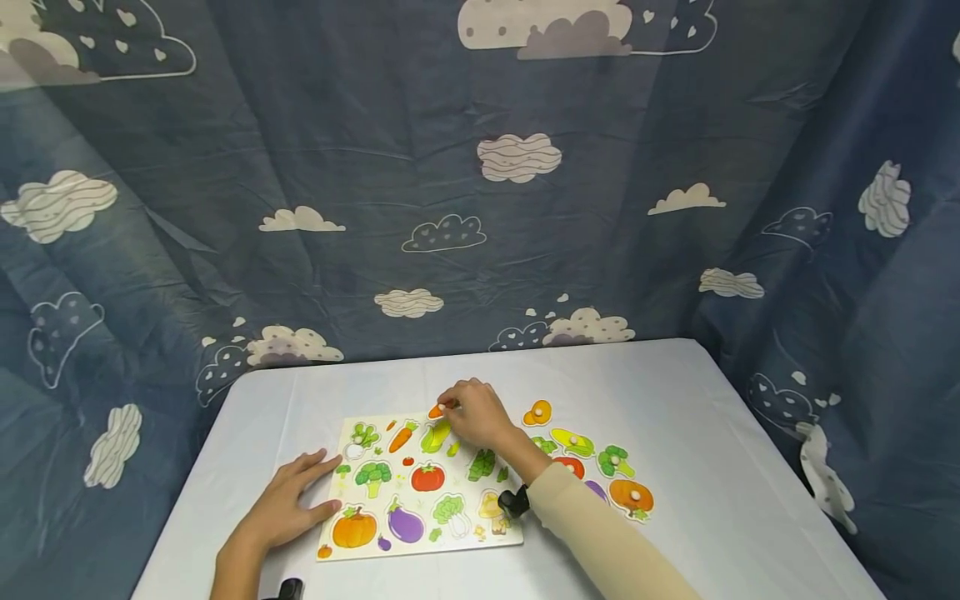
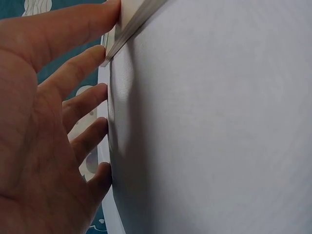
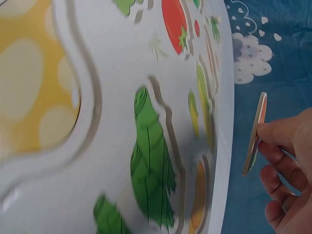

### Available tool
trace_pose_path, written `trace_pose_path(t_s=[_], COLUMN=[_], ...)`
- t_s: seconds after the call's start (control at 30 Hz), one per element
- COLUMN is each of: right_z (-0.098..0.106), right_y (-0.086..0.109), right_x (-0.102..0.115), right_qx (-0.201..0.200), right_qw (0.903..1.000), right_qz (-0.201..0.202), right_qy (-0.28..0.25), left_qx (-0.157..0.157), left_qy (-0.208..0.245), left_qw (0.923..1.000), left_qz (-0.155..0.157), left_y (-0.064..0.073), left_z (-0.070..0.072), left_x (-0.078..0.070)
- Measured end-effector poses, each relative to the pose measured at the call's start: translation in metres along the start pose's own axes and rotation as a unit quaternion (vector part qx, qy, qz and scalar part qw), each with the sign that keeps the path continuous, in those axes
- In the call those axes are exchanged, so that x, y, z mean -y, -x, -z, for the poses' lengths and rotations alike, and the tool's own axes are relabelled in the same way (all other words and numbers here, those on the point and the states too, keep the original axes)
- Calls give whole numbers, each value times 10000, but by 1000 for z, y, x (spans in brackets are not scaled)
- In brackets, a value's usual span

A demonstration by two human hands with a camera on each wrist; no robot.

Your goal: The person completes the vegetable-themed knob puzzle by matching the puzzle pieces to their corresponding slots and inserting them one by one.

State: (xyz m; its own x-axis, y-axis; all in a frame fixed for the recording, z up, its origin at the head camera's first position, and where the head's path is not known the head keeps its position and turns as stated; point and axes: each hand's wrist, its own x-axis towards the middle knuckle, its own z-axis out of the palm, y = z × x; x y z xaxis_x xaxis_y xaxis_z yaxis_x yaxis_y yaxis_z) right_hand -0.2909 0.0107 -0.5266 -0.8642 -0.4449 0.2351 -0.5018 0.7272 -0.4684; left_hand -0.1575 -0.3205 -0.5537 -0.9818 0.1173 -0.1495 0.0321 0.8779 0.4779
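Observation:
A vegetable puzzle board (image 1: 416, 498) lies on the white table. At its left edge, my left hand (image 1: 288, 500) is spread, with thumb and index fingertips touching the side; the left wrist view shows the hand (image 2: 39, 126) with fingers extended along the board's edge (image 2: 134, 22). Over the far edge, my right hand (image 1: 480, 414) pinches a carrot puzzle piece (image 1: 435, 412) between thumb and fingers. Seen in the right wrist view, the piece (image 3: 254, 139) is tilted nearly edge-on, orange at one end and green at the other. The right hand (image 3: 292, 161) covers part of it.
Right of the board lie several loose knobbed pieces: a round orange-brown one (image 1: 537, 413), corn (image 1: 572, 442), broccoli (image 1: 615, 460), a pumpkin (image 1: 632, 495) and a tomato (image 1: 572, 467). The right sleeve (image 1: 600, 533) partly covers some. A cloud-patterned curtain (image 1: 420, 167) surrounds the table (image 1: 720, 500).

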Motion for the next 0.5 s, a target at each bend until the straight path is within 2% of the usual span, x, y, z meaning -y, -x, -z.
trace_pose_path(t_s=[0.37, 0.5], right_z=[-27, -36], right_y=[-7, -9], right_x=[15, 21], right_qx=[143, 309], right_qw=[9993, 9987], right_qz=[358, 414], right_qy=[-17, 23], left_qx=[0, -33], left_qy=[-6, 7], left_qw=[10000, 10000], left_qz=[50, 54], left_y=[0, 0], left_z=[0, -1], left_x=[1, 2])
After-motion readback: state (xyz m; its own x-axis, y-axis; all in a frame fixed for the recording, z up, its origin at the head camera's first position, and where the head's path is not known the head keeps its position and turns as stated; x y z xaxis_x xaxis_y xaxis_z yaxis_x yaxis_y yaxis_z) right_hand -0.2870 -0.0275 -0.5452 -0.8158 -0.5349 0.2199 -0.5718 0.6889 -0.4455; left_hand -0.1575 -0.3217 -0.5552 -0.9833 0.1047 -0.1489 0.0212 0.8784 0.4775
